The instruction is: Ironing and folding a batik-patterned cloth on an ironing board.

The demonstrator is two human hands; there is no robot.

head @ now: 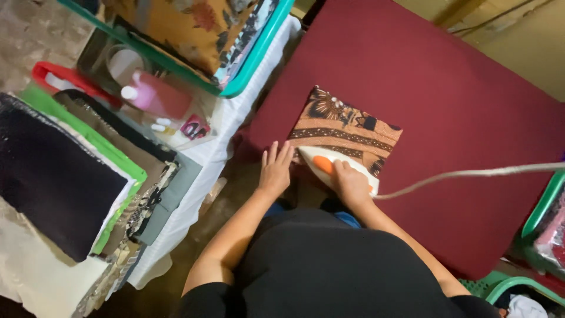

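We see the right hand (352,184) wrapped around the handle of a white electric iron (329,166) with an orange patch on top; the fingers are curled shut on the handle, which the hand hides almost entirely. The iron sits on the near edge of a folded brown patterned cloth (344,129), which lies on a dark red ironing surface (447,88). The iron's sole is out of sight beneath its body, so we cannot tell how much of it bears on the cloth. A pale cord (471,174) runs from the iron's rear toward the right and is cut off by the frame edge.

The left hand (275,168) lies flat, fingers straight and close together, at the near left corner of the cloth; we cannot make out whether the fingertips touch the fabric or only the red surface beside it. It holds nothing.

To the left, a stack of folded fabrics (70,176) in black, green and grey rests on a white-covered table (218,147), with a pink bottle (156,94) behind it, partly blurred. A teal basket (247,65) of printed cloth is cropped by the top edge. Another green basket (544,203) at right is mostly out of frame
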